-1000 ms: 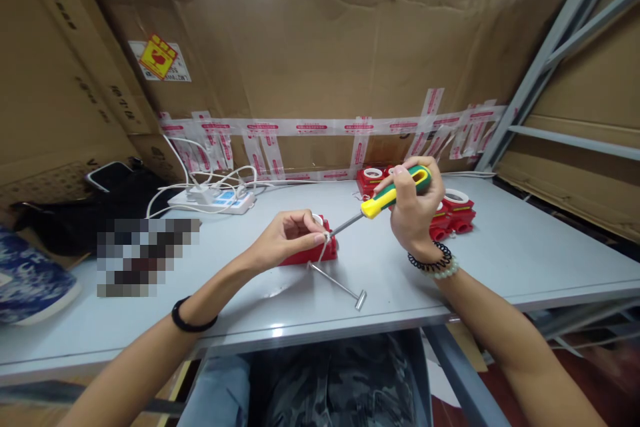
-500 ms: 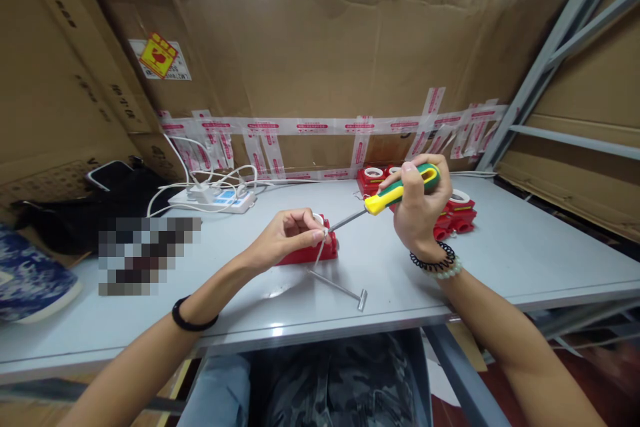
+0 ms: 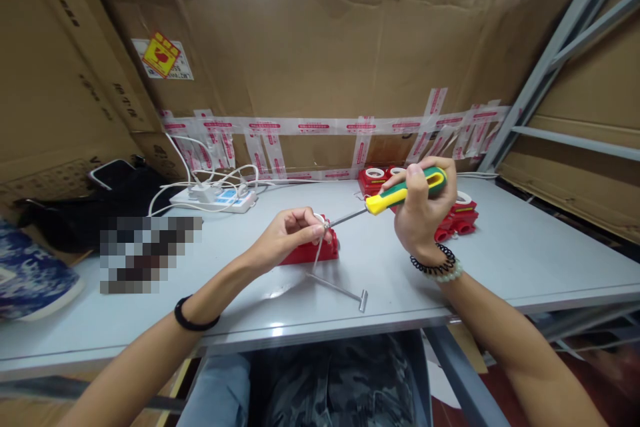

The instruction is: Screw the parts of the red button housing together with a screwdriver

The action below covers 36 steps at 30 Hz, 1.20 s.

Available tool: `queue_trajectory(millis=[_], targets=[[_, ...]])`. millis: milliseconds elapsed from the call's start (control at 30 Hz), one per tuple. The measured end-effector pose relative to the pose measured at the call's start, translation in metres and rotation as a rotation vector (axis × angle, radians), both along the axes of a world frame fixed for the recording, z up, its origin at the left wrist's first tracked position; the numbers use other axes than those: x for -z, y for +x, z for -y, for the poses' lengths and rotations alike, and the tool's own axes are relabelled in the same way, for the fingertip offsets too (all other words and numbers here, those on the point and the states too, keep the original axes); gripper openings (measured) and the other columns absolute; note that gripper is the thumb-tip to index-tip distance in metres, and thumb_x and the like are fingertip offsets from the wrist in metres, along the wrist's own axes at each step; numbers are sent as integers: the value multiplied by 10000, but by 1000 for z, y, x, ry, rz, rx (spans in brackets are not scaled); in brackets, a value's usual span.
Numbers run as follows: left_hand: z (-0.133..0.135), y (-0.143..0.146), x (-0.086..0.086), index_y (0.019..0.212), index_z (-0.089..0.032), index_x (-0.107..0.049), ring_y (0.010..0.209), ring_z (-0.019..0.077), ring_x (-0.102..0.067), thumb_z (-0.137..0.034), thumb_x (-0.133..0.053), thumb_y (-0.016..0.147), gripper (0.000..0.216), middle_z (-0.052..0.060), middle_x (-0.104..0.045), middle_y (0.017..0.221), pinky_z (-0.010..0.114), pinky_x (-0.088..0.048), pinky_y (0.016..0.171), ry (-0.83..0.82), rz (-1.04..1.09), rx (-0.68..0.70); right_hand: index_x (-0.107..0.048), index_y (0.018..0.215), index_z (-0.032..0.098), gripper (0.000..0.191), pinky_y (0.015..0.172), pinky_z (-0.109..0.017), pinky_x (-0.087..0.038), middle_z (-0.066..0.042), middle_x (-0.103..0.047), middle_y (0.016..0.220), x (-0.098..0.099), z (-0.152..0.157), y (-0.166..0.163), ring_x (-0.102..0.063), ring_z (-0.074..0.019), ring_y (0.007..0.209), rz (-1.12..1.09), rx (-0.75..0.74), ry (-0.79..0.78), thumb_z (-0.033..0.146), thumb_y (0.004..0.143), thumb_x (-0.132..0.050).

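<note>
My right hand (image 3: 425, 213) grips the green and yellow handle of a screwdriver (image 3: 385, 201). Its shaft slopes down to the left, and the tip meets a small metal part (image 3: 326, 227) pinched between the thumb and fingers of my left hand (image 3: 290, 233). The exact shape of that part is too small to tell. A thin pale cord (image 3: 317, 255) hangs from it toward a small metal hammer (image 3: 340, 289) lying on the table. Behind my left fingers sits a red box (image 3: 313, 253) with a white ring on top, partly hidden by them.
More red boxes (image 3: 463, 217) with white rings stand behind my right hand. A white power strip (image 3: 215, 199) with tangled cables lies at the back left, beside a black bag (image 3: 100, 203). A cardboard wall (image 3: 320, 53) closes off the grey table's (image 3: 520, 247) far side.
The screwdriver's handle and my right hand have shifted slightly to the right. My left hand keeps its pinch in nearly the same place, and the hammer lies as before.
</note>
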<state>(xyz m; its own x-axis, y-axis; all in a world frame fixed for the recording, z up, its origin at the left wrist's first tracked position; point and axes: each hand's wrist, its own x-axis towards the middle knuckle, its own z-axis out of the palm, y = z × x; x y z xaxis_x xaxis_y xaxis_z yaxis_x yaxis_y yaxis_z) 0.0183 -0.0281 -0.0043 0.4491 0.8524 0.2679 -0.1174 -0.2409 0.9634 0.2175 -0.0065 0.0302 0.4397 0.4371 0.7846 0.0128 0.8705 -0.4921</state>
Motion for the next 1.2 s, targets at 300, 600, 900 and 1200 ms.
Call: queue_trajectory(millis=[300, 600, 900, 1200], targets=[[3, 9, 3, 689, -156, -557, 689, 141, -631, -406, -697, 775, 299, 25, -678, 718, 274, -495, 680, -43, 30, -101, -416, 836, 269, 118, 525, -321, -502, 67, -491, 554, 3, -2, -1, -618, -153, 513, -4, 18, 21, 278, 850, -533], [0, -2, -3, 855, -158, -664, 829, 208, -613, -431, -670, 773, 285, 76, -683, 898, 327, -476, 738, 340, -336, -387, -435, 803, 246, 142, 511, -258, -498, 89, -548, 539, 9, -15, 1, -618, -115, 505, -12, -47, -99, 283, 819, -570], [-21, -32, -2, 1360, -257, -379, 1177, 303, -503, -515, -710, 697, 785, 96, -498, 1345, 408, -397, 973, 532, -954, -84, -475, 752, 223, 148, 449, -210, -445, 79, -574, 499, 10, -31, 10, -579, -102, 467, 13, -92, -250, 267, 773, -615], [-25, -54, -21, 1198, -226, -400, 978, 235, -579, -362, -710, 660, 636, 43, -559, 1129, 327, -467, 835, 467, -840, -165, -472, 738, 221, 145, 448, -213, -442, 83, -569, 502, 11, -37, 13, -565, -98, 451, 13, -79, -270, 259, 760, -610]])
